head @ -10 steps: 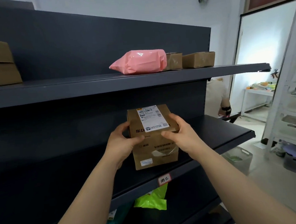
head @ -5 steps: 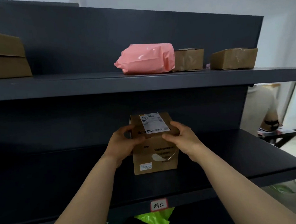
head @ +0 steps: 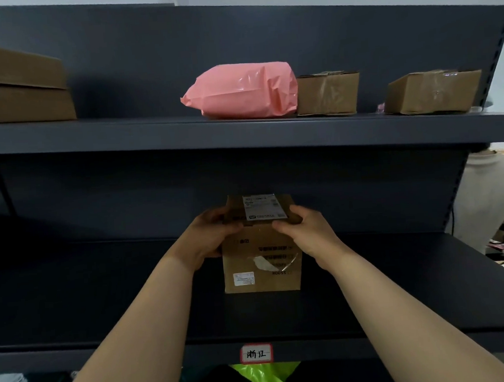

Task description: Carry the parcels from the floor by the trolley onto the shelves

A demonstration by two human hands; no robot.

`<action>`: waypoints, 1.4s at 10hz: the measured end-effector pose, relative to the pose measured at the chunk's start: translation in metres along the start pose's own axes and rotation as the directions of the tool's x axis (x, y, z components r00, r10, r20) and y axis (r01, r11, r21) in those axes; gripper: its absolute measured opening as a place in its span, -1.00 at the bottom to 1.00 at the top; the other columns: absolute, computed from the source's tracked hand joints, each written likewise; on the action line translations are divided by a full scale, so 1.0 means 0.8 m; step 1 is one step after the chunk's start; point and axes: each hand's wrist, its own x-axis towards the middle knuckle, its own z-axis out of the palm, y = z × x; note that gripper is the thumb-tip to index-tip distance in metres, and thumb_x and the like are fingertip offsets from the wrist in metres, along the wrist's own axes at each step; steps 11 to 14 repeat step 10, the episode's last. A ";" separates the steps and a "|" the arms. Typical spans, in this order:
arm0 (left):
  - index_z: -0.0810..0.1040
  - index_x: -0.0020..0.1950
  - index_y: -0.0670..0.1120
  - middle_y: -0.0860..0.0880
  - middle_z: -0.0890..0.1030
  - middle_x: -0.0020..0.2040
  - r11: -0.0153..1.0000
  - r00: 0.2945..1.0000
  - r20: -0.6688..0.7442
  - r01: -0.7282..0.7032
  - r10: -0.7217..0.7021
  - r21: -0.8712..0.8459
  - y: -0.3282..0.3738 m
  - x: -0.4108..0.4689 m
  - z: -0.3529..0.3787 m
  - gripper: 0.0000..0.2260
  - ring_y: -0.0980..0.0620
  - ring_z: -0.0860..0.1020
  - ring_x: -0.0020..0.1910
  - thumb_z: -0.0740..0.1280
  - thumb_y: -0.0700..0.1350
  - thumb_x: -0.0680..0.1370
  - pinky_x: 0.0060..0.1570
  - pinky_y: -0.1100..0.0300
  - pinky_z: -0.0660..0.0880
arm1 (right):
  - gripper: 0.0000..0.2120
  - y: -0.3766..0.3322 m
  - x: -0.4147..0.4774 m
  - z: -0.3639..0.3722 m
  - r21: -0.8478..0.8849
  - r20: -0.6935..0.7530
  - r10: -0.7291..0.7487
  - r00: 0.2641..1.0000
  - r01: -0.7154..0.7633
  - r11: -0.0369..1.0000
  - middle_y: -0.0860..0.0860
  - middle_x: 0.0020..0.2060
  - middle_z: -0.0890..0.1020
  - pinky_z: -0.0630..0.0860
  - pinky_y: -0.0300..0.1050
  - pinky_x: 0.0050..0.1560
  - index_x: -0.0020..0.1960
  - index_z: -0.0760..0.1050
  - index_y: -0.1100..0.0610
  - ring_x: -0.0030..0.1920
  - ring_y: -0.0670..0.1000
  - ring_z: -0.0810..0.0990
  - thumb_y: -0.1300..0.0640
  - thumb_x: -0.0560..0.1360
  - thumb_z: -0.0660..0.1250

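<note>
A brown cardboard parcel with a white shipping label on top stands upright on the dark middle shelf, its base resting on the board. My left hand grips its upper left edge and my right hand grips its upper right edge. Both arms reach straight in from below. The parcel's printed text faces me upside down.
The upper shelf carries a large brown box at left, a pink plastic parcel and two small cardboard boxes. A handwritten label marks the shelf edge. A green bag lies below. A person stands at right.
The parcel has moved deeper into the middle shelf and now rests on it. My view has swung to face the shelving squarely and closer.
</note>
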 end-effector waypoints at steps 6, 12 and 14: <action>0.29 0.47 -0.04 -0.08 0.44 0.38 0.998 0.967 -0.247 -0.057 0.063 0.030 -0.011 -0.043 0.016 -0.51 -0.10 0.41 0.34 0.28 0.04 0.57 0.22 0.07 0.33 | -0.33 0.001 -0.008 -0.008 -0.097 0.001 -0.044 0.999 0.044 0.994 0.01 0.34 0.42 0.44 -0.14 0.16 0.47 0.19 0.03 0.23 -0.01 0.47 -0.01 0.45 0.40; 0.43 0.36 -0.03 0.07 0.53 0.12 0.945 0.859 -0.402 -0.253 0.317 0.205 -0.013 -0.132 -0.024 -0.65 0.12 0.48 0.07 0.28 -0.07 0.58 -0.15 0.34 0.36 | -0.32 -0.012 -0.074 0.008 -0.226 -0.072 -0.171 0.983 0.151 0.962 0.05 0.32 0.43 0.45 0.04 0.27 0.47 0.19 0.04 0.27 0.05 0.45 -0.03 0.44 0.40; 0.43 0.36 -0.03 0.07 0.53 0.12 0.945 0.859 -0.402 -0.253 0.317 0.205 -0.013 -0.132 -0.024 -0.65 0.12 0.48 0.07 0.28 -0.07 0.58 -0.15 0.34 0.36 | -0.32 -0.012 -0.074 0.008 -0.226 -0.072 -0.171 0.983 0.151 0.962 0.05 0.32 0.43 0.45 0.04 0.27 0.47 0.19 0.04 0.27 0.05 0.45 -0.03 0.44 0.40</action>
